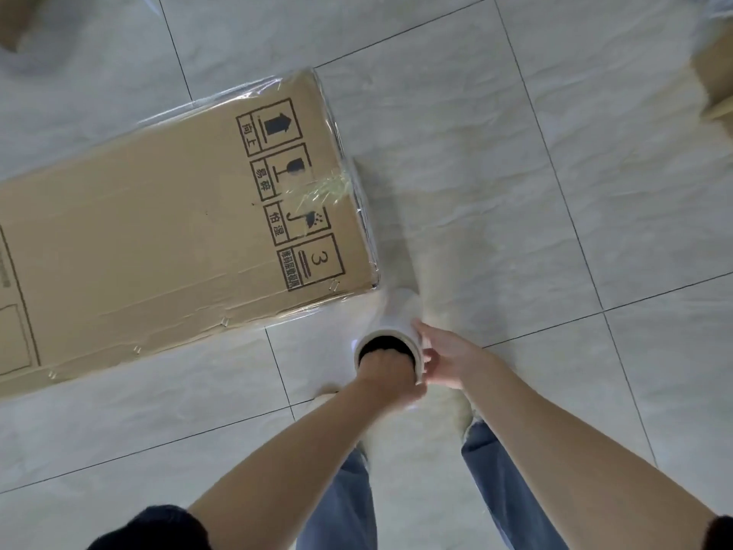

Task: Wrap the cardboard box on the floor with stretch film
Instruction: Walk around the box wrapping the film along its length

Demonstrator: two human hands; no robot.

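Observation:
A long flat cardboard box [158,232] with printed handling symbols lies on the tiled floor, its right end sheathed in clear stretch film [357,192]. Just off the box's near right corner a roll of stretch film [396,315] stands upright. My left hand [386,371] reaches into the roll's open top, its fingers hidden inside the core. My right hand [440,359] rests against the roll's outer rim with its fingers spread. Film runs from the roll to the box's end.
Other cardboard pieces show at the top left corner [16,21] and at the right edge [714,85]. My legs in blue jeans [488,462] and light shoes stand right behind the roll. Pale floor tiles [555,192] stretch to the right.

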